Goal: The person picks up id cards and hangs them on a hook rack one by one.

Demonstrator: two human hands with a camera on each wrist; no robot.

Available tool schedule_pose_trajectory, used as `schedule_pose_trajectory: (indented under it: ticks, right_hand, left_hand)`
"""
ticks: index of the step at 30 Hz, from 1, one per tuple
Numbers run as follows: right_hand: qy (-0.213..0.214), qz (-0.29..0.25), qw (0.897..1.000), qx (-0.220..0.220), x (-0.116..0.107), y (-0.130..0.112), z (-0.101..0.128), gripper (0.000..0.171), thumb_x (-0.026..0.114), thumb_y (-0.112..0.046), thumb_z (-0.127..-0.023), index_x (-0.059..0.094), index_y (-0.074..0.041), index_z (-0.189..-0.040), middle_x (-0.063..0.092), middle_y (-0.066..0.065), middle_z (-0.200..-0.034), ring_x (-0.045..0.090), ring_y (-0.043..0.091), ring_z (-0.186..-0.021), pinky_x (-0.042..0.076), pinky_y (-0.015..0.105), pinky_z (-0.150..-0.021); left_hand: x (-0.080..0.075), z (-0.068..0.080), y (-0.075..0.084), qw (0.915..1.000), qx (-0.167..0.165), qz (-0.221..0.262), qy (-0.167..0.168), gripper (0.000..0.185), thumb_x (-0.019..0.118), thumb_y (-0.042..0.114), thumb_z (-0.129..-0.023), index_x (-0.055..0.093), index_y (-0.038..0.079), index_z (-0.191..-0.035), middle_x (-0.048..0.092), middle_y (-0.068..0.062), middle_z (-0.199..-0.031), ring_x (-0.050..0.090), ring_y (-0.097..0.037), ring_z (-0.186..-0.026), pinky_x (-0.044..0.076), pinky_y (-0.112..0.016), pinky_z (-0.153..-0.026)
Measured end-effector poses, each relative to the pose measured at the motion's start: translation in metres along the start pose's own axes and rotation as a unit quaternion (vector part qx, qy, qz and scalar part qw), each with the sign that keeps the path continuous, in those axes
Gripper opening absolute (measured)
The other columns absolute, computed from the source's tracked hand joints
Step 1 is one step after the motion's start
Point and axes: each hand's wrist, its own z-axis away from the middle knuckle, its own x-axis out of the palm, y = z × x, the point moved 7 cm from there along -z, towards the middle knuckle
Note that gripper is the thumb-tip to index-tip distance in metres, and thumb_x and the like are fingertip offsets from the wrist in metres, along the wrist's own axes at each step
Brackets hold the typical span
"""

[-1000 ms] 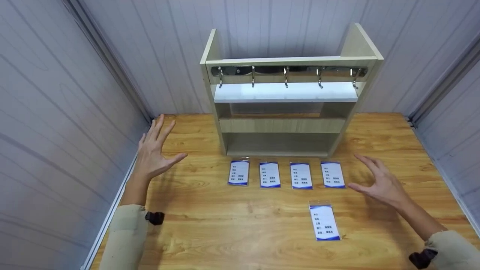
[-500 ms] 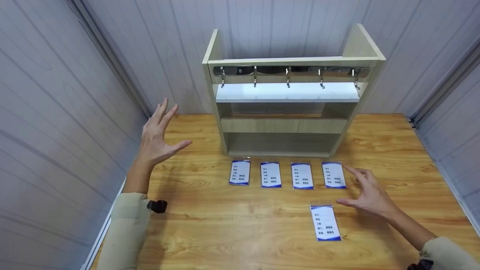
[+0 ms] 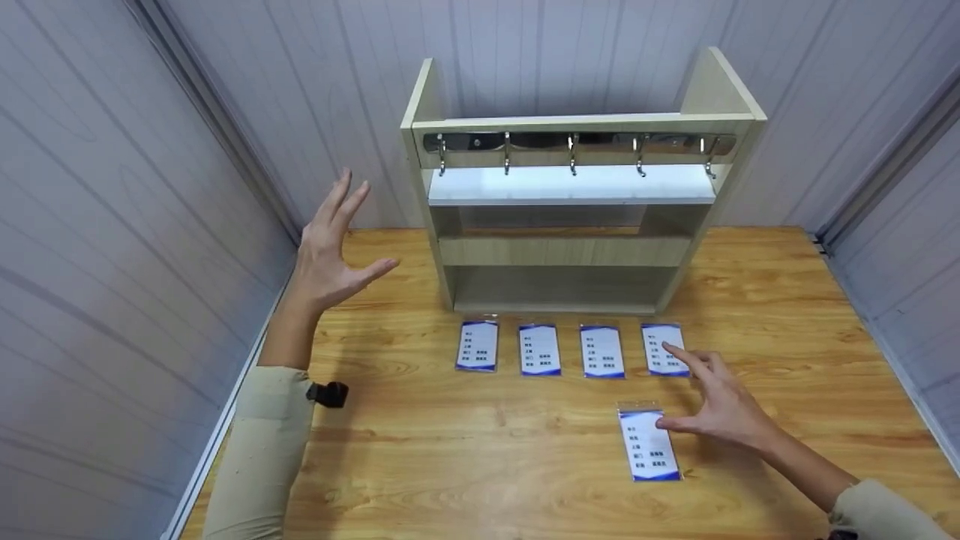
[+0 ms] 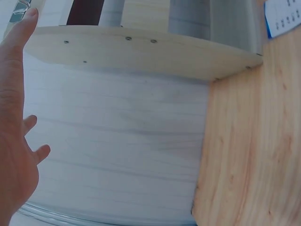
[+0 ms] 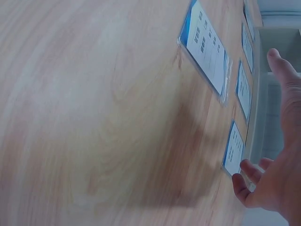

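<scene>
My right hand (image 3: 712, 405) hovers open, fingers spread, just above the table, its thumb near the upper right edge of a lone badge card (image 3: 648, 444) in a clear sleeve. The index finger reaches toward the rightmost card (image 3: 663, 348) of a row of several such cards (image 3: 540, 349). In the right wrist view the lone card (image 5: 207, 47) lies flat and the right hand (image 5: 277, 155) holds nothing. My left hand (image 3: 334, 244) is raised open in the air, left of the wooden hook rack (image 3: 577, 187), touching nothing. The left wrist view shows the left hand (image 4: 14, 122) beside the rack's side panel (image 4: 141, 52).
The rack stands at the back of the wooden table (image 3: 450, 450) against the wall and carries a row of metal hooks (image 3: 573, 154) under its top board. Grey panelled walls (image 3: 112, 225) close in the table on the left, back and right.
My right hand has moved left and nearer, from the table's right side to just beside the lone card. My left hand has risen and drifted slightly right, toward the rack.
</scene>
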Motion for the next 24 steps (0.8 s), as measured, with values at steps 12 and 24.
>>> schedule_pose_trajectory:
  ticks: [12,24]
  right_hand:
    - [-0.005,0.023,0.999,-0.028,0.019,-0.008,0.005,0.126,0.108,-0.056,-0.063,0.051,-0.018,-0.168,0.054,0.035,-0.143,0.062,0.048,-0.123,0.061,0.067,-0.088]
    - [-0.014,0.051,0.998,-0.031,0.036,-0.010,0.009,0.129,0.107,-0.062,-0.060,0.052,-0.017,-0.167,0.056,0.031,-0.139,0.060,0.043,-0.122,0.057,0.053,-0.089]
  left_hand:
    - [0.002,-0.022,0.010,0.9988,0.007,0.045,0.017,0.104,0.092,0.028,-0.087,0.038,0.012,-0.175,0.023,-0.018,-0.189,0.027,-0.041,-0.176,0.029,-0.070,-0.141]
    - [0.005,-0.043,0.021,0.9974,0.019,0.066,0.021,0.101,0.091,0.032,-0.092,0.038,0.010,-0.175,0.026,-0.020,-0.188,0.028,-0.037,-0.176,0.028,-0.062,-0.143]
